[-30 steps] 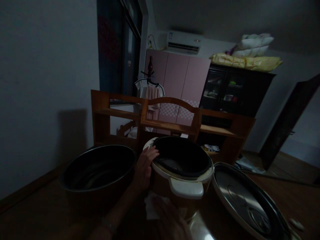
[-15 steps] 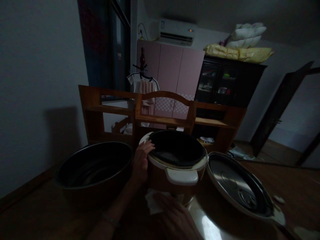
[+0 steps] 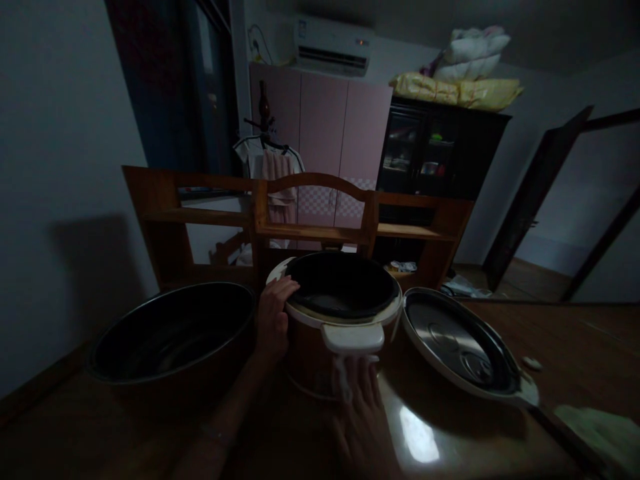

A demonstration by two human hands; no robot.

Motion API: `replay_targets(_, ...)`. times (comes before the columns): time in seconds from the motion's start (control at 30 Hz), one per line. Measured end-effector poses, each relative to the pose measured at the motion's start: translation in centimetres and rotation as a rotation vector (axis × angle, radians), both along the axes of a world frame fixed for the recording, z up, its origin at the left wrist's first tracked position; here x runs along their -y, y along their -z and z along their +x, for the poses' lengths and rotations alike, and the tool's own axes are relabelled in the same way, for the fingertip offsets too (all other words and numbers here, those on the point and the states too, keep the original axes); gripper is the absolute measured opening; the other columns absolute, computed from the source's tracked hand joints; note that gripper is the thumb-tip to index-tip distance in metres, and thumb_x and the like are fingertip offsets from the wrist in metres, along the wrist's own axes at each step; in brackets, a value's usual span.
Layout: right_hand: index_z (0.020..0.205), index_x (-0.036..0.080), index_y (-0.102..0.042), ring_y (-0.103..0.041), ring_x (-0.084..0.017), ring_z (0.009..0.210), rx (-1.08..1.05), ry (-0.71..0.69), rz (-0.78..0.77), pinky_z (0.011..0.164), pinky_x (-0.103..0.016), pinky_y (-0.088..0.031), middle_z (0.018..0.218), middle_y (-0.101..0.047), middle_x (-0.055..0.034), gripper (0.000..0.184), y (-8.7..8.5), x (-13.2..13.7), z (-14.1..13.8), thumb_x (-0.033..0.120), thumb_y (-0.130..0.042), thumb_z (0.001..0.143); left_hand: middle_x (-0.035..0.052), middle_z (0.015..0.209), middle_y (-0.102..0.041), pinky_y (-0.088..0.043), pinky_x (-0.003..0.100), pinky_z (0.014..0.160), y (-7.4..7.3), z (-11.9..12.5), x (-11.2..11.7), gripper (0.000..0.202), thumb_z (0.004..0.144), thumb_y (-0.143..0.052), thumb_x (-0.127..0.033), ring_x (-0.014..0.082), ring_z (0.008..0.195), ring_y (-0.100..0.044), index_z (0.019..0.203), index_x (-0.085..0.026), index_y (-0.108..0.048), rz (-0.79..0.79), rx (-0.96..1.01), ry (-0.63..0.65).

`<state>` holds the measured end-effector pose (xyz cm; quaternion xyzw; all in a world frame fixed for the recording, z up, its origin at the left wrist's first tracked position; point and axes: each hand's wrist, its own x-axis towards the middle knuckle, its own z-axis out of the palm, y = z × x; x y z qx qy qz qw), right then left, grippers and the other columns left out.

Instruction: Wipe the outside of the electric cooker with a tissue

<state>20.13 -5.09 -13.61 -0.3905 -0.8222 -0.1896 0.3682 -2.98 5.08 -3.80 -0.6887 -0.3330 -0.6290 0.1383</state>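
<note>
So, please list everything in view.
Cooker: 1, white rim, centre
Pot: 1, black, left
Lid: 1, white rim, right
Cloth: 1, white, near cooker
Table: 1, brown, beneath
Fabric: 1, greenish, lower right
Shelf: 1, brown, behind cooker
Wardrobe: 1, pink, back
Clothes: several, pale, before wardrobe
Air conditioner: 1, white, top
Cabinet: 1, black, beside wardrobe
Bundles: several, pale, atop cabinet
Window: 1, dark, left
Door: 1, dark, right
Left hand: 1, bare, cooker rim
Right hand: 1, bare, cooker front
</note>
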Motion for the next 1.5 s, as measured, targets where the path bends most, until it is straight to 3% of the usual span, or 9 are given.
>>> replay_targets(0.13,0.158,0.026,-0.032,-0.021,-0.021,0.155,0.094,-0.038,-0.018,0.13,-0.044,-0.013,0.163,-0.035,0.0005,0.065,-0.7,0.4,0.2,0.022,-0.054,0.097,0.0113,0.143,-0.055,-0.031,0.053,0.12,0.1,-0.2,0.1,0.063,0.103,-0.015,-0.059,0.028,0.138,-0.047,0.146,-0.025,-0.048,0.004,-0.045,0.005)
replay_targets(0.37,0.164,0.023,-0.007,-0.016,-0.036,0.155,-0.206,0.102,-0.115,0.118,-0.062,-0.033,0.168,-0.019,-0.0076,0.073,-0.5,-0.9,1.5,0.03,-0.046,0.102,0.0117,0.144,-0.053,-0.031,0.055,0.119,0.1,-0.3,0.2,0.067,0.101,-0.016,-0.063,0.0292,0.138,-0.046,0.153,-0.028,-0.04,-0.007,-0.071,0.003)
replay_targets(0.5,0.155,0.024,-0.037,-0.013,-0.032,0.156,-0.006,-0.002,-0.103,0.125,-0.058,-0.02,0.165,-0.03,-0.0032,0.06,-0.6,-0.2,0.2,0.028,-0.055,0.098,0.0124,0.144,-0.052,-0.031,0.055,0.119,0.1,-0.3,0.3,0.066,0.102,-0.017,-0.062,0.0296,0.138,-0.045,0.153,-0.027,-0.04,-0.01,-0.06,0.012)
replay_targets(0.6,0.127,0.027,-0.063,-0.018,-0.025,0.156,0.088,-0.089,-0.064,0.13,-0.047,-0.004,0.165,-0.03,0.0019,0.03,-1.4,0.5,-0.6,0.026,-0.058,0.097,0.0135,0.14,-0.055,-0.031,0.054,0.119,0.1,-0.2,0.4,0.067,0.101,-0.017,-0.063,0.0294,0.137,-0.046,0.152,-0.025,-0.04,-0.009,-0.043,0.003)
replay_targets(0.73,0.112,0.029,-0.066,-0.028,-0.021,0.153,0.104,-0.085,-0.101,0.129,-0.043,0.007,0.165,-0.03,0.0049,0.018,-2.4,1.1,-0.5,0.023,-0.055,0.099,0.0148,0.136,-0.057,-0.031,0.053,0.119,0.2,-0.1,0.3,0.07,0.101,-0.017,-0.065,0.0289,0.136,-0.047,0.15,-0.022,-0.04,-0.019,-0.014,-0.003)
replay_targets(0.87,0.141,0.026,-0.053,-0.023,-0.022,0.155,0.121,-0.004,-0.052,0.129,-0.045,0.008,0.165,-0.031,0.0029,0.045,-2.2,1.1,1.0,0.017,-0.052,0.098,0.0145,0.136,-0.057,-0.031,0.052,0.118,0.3,0.1,0.1,0.07,0.1,-0.017,-0.066,0.0286,0.135,-0.048,0.147,-0.022,-0.043,-0.015,0.009,-0.006)
replay_targets(1.0,0.159,0.021,-0.029,-0.007,-0.03,0.157,0.003,0.069,-0.038,0.128,-0.054,-0.004,0.168,-0.024,-0.002,0.062,-1.2,0.4,2.4,0.017,-0.047,0.1,0.0133,0.136,-0.057,-0.031,0.051,0.118,0.0,0.6,0.3,0.068,0.1,-0.017,-0.067,0.0283,0.133,-0.049,0.141,-0.023,-0.05,-0.028,0.065,0.0)
replay_targets(1.27,0.163,0.024,-0.003,-0.003,-0.03,0.158,-0.434,0.044,-0.324,0.124,-0.06,-0.021,0.171,-0.003,-0.0054,0.062,-1.4,-0.3,0.9,0.034,-0.031,0.109,0.0084,0.125,-0.063,-0.031,0.046,0.117,-1.6,2.8,1.7,0.058,0.105,-0.011,-0.041,0.0231,0.127,-0.052,0.123,-0.024,-0.063,-0.139,0.273,0.018)
replay_targets(1.5,0.163,0.024,0.0,0.001,-0.03,0.157,-0.459,-0.014,-0.28,0.124,-0.063,-0.018,0.171,0.0,-0.0067,0.063,-1.4,-0.8,0.7,0.035,-0.031,0.109,0.0067,0.122,-0.065,-0.03,0.046,0.119,-2.2,2.4,2.2,0.054,0.104,-0.016,-0.036,0.0227,0.128,-0.052,0.107,-0.023,-0.068,-0.168,0.199,-0.011)
